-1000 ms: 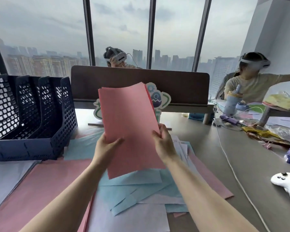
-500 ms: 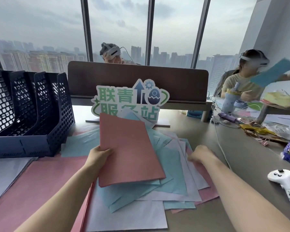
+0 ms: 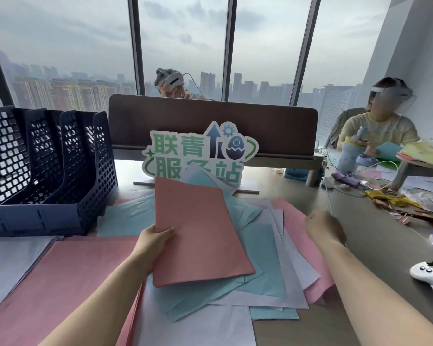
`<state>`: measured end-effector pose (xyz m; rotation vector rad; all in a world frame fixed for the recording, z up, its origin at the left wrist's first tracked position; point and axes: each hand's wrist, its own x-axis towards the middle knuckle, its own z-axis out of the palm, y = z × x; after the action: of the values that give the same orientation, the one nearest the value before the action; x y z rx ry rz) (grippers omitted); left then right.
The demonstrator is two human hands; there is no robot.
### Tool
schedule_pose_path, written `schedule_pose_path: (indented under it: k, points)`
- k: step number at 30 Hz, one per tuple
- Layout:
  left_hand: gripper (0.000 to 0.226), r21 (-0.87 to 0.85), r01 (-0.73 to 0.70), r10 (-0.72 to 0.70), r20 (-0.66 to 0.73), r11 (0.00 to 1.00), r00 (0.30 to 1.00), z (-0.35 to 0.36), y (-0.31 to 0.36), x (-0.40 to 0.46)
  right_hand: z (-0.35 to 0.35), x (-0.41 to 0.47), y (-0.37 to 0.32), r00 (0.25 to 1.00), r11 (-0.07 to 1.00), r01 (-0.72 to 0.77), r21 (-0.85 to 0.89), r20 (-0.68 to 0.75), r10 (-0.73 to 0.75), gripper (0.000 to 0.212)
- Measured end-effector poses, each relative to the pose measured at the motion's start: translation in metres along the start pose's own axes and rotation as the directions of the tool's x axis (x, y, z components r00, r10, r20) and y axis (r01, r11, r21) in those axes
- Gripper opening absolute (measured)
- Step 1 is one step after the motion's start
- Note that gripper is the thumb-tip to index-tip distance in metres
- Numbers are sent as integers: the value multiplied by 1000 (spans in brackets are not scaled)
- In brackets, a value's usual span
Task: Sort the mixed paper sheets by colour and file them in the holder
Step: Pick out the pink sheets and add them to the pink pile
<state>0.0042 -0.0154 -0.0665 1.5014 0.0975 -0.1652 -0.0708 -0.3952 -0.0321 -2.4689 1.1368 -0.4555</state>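
Observation:
My left hand (image 3: 153,242) grips the left edge of a pink stack of sheets (image 3: 200,236), held low and tilted over the mixed pile (image 3: 263,260) of blue, lilac and pink sheets. My right hand (image 3: 325,228) is down at the pile's right edge, over a pink sheet (image 3: 298,236). Its fingers are hidden behind the back of the hand. The dark blue mesh holder (image 3: 50,171) stands at the left with empty slots. A sorted pink pile (image 3: 60,283) lies in front of the holder, and a pale lilac pile (image 3: 10,260) lies at the far left.
A green lettered sign (image 3: 198,151) stands behind the pile, in front of a brown desk divider (image 3: 273,121). A white controller (image 3: 430,273) and a white cable (image 3: 335,216) lie to the right. Two people with headsets sit beyond the divider and at the right, among clutter.
The pink stack came down from upright in both hands to low over the pile. My right hand let go of it and moved right to the pile's edge.

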Motion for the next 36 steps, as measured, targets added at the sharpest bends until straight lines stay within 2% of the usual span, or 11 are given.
schedule_pose_path:
  k: [2, 5, 10, 12, 16, 21, 24, 28, 31, 34, 36]
  points:
    - [9, -12, 1, -1, 6, 1000, 1000, 0, 1, -1, -20, -9, -10, 975, 994, 47, 99, -221, -24, 19]
    - [13, -37, -37, 37, -12, 999, 999, 1, 2, -3, -44, -13, -33, 875, 956, 253, 150, -458, -160, 16]
    - [27, -29, -75, 75, -9, 997, 997, 0, 4, -5, -87, -37, -85, 567, 758, 649, 65, -705, -425, 17]
    - [28, -48, -78, 77, -4, 996, 997, 0, 6, -6, -98, -47, -105, 531, 702, 701, 127, -749, -395, 17]
    - [18, -87, -77, 78, 1, 993, 997, -1, 6, -8, -95, -56, -133, 657, 625, 686, 373, -687, -311, 15]
    - [28, -27, -140, 139, -11, 990, 990, -7, 9, -7, -18, -66, -134, 920, 716, 387, 580, -297, -257, 15]
    - [40, -68, -181, 181, -1, 981, 983, -5, 21, -11, 20, -76, -129, 976, 740, 206, 640, -83, -200, 17]
    - [35, -254, -174, 197, 72, 951, 978, -7, 39, -21, 46, -83, -129, 979, 703, -6, 711, 147, -141, 20]
    - [20, -203, -280, 312, 151, 938, 938, -8, 50, -28, 42, -92, -137, 987, 608, 75, 790, 26, -157, 14]
    - [38, -122, -456, 471, 156, 882, 868, -7, 64, -31, 27, -105, -147, 973, 443, 219, 869, -161, -166, 7]
    - [36, -111, -549, 560, 154, 828, 814, -6, 71, -34, 20, -112, -151, 961, 283, 207, 937, -140, -239, 17]
